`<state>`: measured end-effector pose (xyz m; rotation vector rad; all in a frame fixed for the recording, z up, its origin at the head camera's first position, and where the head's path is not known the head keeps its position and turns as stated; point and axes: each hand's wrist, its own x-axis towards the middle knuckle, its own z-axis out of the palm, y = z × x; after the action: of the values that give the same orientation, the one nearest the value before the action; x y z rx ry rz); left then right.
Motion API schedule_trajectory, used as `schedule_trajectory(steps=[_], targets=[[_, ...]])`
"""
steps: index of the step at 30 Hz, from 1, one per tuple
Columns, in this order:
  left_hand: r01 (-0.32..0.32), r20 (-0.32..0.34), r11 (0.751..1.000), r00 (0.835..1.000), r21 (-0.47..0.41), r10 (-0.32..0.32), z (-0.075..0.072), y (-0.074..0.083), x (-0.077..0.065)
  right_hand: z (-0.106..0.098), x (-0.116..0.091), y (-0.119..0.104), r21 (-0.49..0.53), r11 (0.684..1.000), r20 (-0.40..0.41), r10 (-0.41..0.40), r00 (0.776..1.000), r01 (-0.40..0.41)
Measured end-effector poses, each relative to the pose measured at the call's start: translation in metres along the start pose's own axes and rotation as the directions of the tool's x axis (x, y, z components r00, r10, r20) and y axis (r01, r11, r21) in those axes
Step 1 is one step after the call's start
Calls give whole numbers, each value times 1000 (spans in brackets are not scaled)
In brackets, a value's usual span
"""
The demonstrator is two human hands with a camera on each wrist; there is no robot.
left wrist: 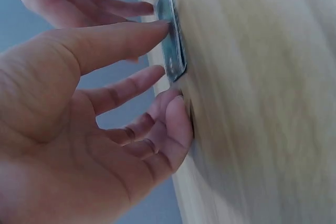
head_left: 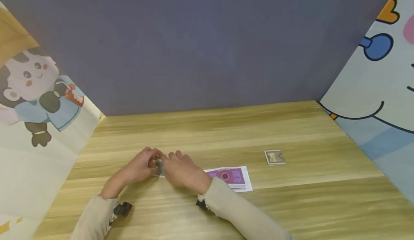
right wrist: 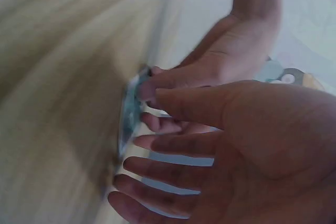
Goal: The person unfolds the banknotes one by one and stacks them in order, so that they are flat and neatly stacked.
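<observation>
Flat on the table lies a thin teal stack of card-like pieces (left wrist: 169,51), partly covered by both hands in the head view. My left hand (head_left: 141,167) holds its left end, with the thumb on top and the index finger at the edge. From the other side my right hand (head_left: 183,172) reaches over the stack, and its fingers look fairly straight in the right wrist view. Its thumb and index finger are close to the teal stack (right wrist: 130,114). Beside the right wrist, purple printed notes (head_left: 228,176) lie on white paper (head_left: 248,182), partly hidden by the arm.
A small square beige printed piece (head_left: 275,157) lies on the wood-grain table (head_left: 307,204), to the right of the purple notes. A plain grey-blue wall (head_left: 207,46) stands behind, and cartoon-printed panels (head_left: 48,89) flank the table on both sides.
</observation>
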<state>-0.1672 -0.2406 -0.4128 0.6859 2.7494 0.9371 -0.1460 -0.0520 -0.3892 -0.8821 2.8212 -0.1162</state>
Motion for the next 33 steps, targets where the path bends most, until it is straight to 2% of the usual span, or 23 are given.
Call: schedule_trajectory(steps=[8,13,19,25,28,33], targets=[[104,64,994,993,-23,-102,6,11,1,8,4,-1,12,999,-14,40,999,-40],[114,93,993,990,-30,-111,6,13,0,8,5,1,45,998,5,46,999,-46],[83,92,994,993,-67,-77,5,12,1,9,8,5,104,994,14,36,999,-37],[-9,134,993,991,-118,25,0,10,-1,4,7,14,226,974,-25,-21,999,27],[-36,137,980,989,-198,64,-9,10,-3,-4,6,22,284,954,-77,-75,994,94],[-64,107,945,989,-322,103,-26,14,-8,-21,1,34,388,899,-172,-145,974,202]])
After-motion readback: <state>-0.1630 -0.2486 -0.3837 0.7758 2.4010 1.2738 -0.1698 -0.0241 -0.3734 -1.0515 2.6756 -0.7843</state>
